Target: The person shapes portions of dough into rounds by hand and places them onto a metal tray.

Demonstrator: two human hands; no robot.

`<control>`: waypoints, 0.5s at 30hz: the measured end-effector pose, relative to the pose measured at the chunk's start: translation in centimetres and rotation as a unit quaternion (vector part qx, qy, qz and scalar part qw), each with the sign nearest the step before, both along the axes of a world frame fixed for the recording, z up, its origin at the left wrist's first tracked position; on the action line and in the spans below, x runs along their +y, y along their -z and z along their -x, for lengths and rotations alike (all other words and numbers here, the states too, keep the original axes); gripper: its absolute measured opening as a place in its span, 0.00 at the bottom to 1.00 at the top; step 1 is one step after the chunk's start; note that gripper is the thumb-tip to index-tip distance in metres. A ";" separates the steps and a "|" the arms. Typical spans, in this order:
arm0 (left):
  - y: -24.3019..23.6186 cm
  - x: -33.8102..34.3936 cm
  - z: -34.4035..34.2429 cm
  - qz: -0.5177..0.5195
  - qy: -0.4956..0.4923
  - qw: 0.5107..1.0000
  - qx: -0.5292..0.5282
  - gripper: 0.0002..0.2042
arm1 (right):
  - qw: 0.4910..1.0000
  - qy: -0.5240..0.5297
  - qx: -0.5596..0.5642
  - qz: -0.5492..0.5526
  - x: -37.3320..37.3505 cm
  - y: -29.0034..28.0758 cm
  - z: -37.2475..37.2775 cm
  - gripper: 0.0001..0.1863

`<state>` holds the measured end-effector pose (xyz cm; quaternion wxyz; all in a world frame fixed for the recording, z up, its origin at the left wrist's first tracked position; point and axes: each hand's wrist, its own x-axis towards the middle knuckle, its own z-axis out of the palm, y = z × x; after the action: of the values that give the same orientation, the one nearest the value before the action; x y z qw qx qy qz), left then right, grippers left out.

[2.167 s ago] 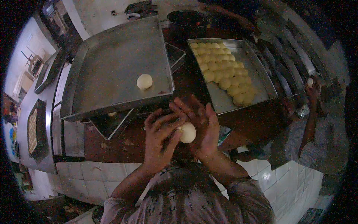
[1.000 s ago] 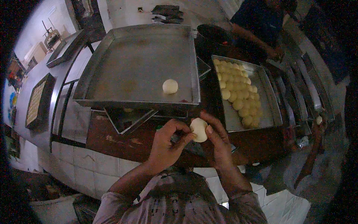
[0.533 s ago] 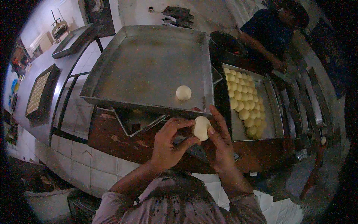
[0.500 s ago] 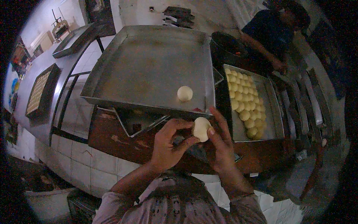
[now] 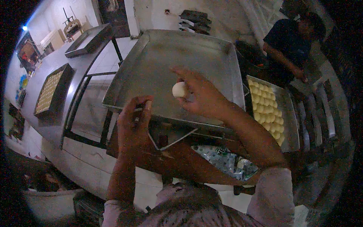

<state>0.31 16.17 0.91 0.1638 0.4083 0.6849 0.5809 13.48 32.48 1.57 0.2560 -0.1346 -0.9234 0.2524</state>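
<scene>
A smooth pale dough ball [image 5: 179,90] is held by my right hand [image 5: 202,92], whose thumb and fingers curve around its right side. The hand reaches over the big metal baking tray [image 5: 172,119], above its front part. The other ball, seen in the tray before, does not show; my right hand and forearm cover that area. Near the tray's front left edge is my left hand [image 5: 133,123], raised with thumb and fingertips drawn close in a pinch. Whether anything sits between those fingertips, I cannot make out.
To the right stands a tray [image 5: 297,132] with rows of yellowish dough balls [image 5: 266,108]. A co-worker [image 5: 289,45] stands beyond it. A plastic packet [image 5: 227,160] lies below the big tray. At left, a steel table [image 5: 56,125] carries a filled tray [image 5: 51,90].
My hands have parted. The right one has carried the dough ball forward over the big tray, while the left has moved away to the left. The view has shifted a little.
</scene>
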 end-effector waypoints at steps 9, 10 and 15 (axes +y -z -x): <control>-1.1 2.7 3.4 0.044 0.159 0.960 0.225 0.12 | 0.977 0.027 -0.108 -0.181 2.1 0.5 -0.5 0.31; -1.1 3.2 3.2 0.052 0.182 0.949 0.251 0.12 | 0.986 0.058 -0.053 -0.149 1.9 -1.2 -2.5 0.28; 3.2 7.1 5.3 0.025 0.301 0.742 0.598 0.17 | 0.942 0.251 0.186 0.123 -1.4 -3.6 -14.5 0.24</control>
<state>-5.01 23.31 -2.30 -0.1031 0.8527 0.4978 0.1206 27.98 31.08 5.15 0.4595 -0.3429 -0.7574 0.3125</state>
